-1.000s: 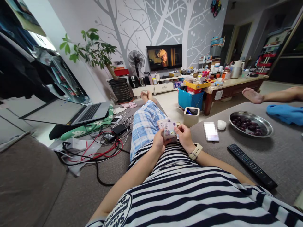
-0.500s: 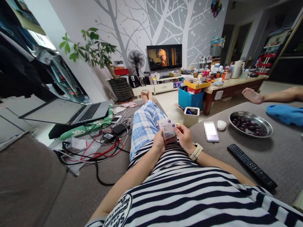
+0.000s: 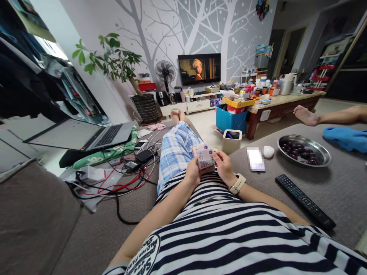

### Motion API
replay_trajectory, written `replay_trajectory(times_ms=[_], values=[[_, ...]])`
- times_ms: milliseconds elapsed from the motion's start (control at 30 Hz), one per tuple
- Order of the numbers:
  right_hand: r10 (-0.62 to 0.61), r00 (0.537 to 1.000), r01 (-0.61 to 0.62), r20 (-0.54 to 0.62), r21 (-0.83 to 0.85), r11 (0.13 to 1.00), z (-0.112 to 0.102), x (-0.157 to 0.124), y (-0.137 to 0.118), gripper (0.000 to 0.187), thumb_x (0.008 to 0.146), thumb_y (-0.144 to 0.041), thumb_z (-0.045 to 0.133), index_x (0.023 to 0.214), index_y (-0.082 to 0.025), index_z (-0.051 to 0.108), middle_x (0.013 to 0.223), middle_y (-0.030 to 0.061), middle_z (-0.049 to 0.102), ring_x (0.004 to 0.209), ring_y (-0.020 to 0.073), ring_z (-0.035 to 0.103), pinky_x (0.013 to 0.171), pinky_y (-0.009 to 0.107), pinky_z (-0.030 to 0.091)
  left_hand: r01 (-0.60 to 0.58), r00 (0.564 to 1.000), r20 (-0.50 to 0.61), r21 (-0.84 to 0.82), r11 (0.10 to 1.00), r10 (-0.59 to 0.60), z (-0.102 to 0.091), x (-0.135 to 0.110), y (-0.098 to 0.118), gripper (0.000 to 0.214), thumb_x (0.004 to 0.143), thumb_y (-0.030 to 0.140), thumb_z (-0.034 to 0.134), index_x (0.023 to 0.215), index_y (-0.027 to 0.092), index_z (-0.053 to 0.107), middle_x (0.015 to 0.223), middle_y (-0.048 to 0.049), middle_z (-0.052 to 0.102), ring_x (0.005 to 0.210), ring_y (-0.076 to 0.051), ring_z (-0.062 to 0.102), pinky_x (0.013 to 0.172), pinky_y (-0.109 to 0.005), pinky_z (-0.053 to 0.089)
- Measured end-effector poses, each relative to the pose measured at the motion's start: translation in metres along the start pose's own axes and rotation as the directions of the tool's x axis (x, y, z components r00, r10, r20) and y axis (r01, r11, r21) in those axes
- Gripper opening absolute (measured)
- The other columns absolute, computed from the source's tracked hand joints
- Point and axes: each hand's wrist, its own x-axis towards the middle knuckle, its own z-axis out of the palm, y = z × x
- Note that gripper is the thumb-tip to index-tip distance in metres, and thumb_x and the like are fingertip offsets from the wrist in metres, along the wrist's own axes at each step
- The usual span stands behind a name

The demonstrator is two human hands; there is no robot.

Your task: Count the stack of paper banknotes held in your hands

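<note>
Left hand (image 3: 192, 172): closed around the lower end of the notes (image 3: 204, 156), thumb across the front, holding the wad upright.
Right hand (image 3: 224, 167): thumb and fingertips pinched on the right edge of the front note; a watch (image 3: 236, 184) sits on the wrist.
Notes: a small fanned wad of paper money, held between both hands above the lap, just in front of the striped shirt (image 3: 218, 225).
Handling, as judged: light, thin and limp; the sheets probably slide readily on one another and crease easily. The wad is best clamped across one end, and a single sheet taken by its free edge or corner.
Legs: checked trousers (image 3: 174, 147) stretch away along the sofa (image 3: 338, 187).
To the right, on the sofa: a blurred card (image 3: 255, 159), a remote (image 3: 304, 200), a metal bowl (image 3: 323, 153) of dark fruit, a blue cloth (image 3: 345, 137).
Beyond the knees: a small bin (image 3: 231, 141) on the floor.
To the left: tangled cables (image 3: 126, 179) and an open laptop (image 3: 86, 135).
Far right: another person's foot (image 3: 305, 114), well apart from the hands.
Far wall: a TV (image 3: 199, 68), switched on.
</note>
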Motion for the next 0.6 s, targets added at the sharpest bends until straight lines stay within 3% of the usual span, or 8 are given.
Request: replay_trajectory(times_ms=[200,433,600], values=[[0.001,1.0,-0.001,-0.003,0.021,1.0,0.0,0.001,0.001,0.045,0.089,-0.066,0.064,0.075,-0.023,0.063,0.062,-0.0032,0.052,0.058,0.0147,0.043,0.058,0.03,0.037,0.002,1.0,0.0,-0.008,1.0,-0.002,-0.002,0.004,-0.002,0.022,0.096,0.023,0.055,0.103,0.013,0.073,0.093,-0.01,0.081,0.084,-0.022,0.078,0.072,-0.032,0.066],[0.076,0.997,-0.079,0.033,0.098,0.992,0.001,0.003,0.006,0.055,0.089,-0.075,0.058,0.068,-0.023,0.06,0.051,-0.0031,0.052,0.05,0.0144,0.046,0.055,0.03,0.039,-0.027,0.998,0.045,-0.139,0.99,0.034,-0.001,0.011,-0.008,0.02,0.093,0.021,0.058,0.098,0.009,0.073,0.087,-0.0127,0.081,0.093,-0.028,0.079,0.089,-0.041,0.064],[0.096,0.993,-0.093,-0.068,0.047,0.995,0.001,0.007,0.015,0.052,0.079,-0.072,0.072,0.067,-0.025,0.053,0.056,-0.0051,0.049,0.054,0.0136,0.043,0.055,0.029,0.037,-0.016,0.998,0.062,-0.165,0.986,0.026,0.0,0.011,-0.01,0.018,0.086,0.017,0.061,0.099,0.01,0.072,0.088,-0.0123,0.081,0.094,-0.029,0.079,0.092,-0.044,0.063]])
